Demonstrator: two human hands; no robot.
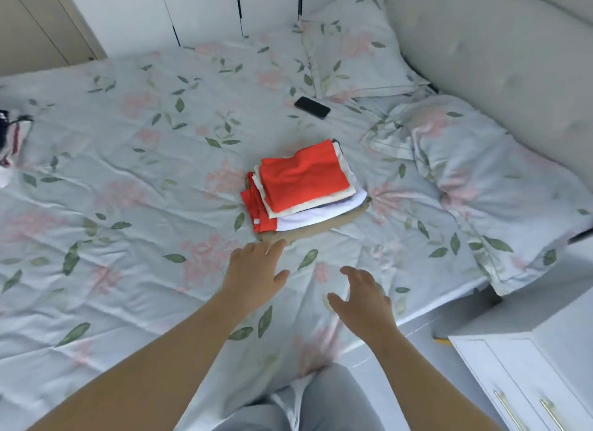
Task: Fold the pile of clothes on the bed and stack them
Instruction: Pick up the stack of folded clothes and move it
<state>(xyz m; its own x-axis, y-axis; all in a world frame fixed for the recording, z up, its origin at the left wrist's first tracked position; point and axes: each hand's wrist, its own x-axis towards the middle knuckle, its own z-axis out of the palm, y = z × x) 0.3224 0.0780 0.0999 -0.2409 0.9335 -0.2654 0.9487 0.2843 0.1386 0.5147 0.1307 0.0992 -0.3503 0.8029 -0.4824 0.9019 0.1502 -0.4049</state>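
Fingers (pixel 271 248) of the left hand (pixel 256 271) lie straight and loosely spread, palm down, holding nothing; their tips stop just short of the tan bottom edge of the stack of folded clothes (pixel 301 186). Just beside it at 4 o'clock, the right hand (pixel 362 299) has its fingers (pixel 351 272) gently curved and apart, thumb out to the side, also holding nothing. Whether either palm touches the sheet, I cannot tell. Both bare forearms reach in from 6 o'clock and point toward 12. At 12 o'clock from the hands, the stack sits near the middle of the bed (pixel 128 190): a tan piece lowest, then white, orange-red and cream layers, with an orange-red piece on top. A dark phone (pixel 312 107) lies on the floral sheet at 12 o'clock from the stack, well apart from it. One pillow (pixel 353 51) lies at 1 o'clock and a second pillow (pixel 481 161) at 3 o'clock. A white nightstand (pixel 529 366) stands at 4 o'clock of the view.
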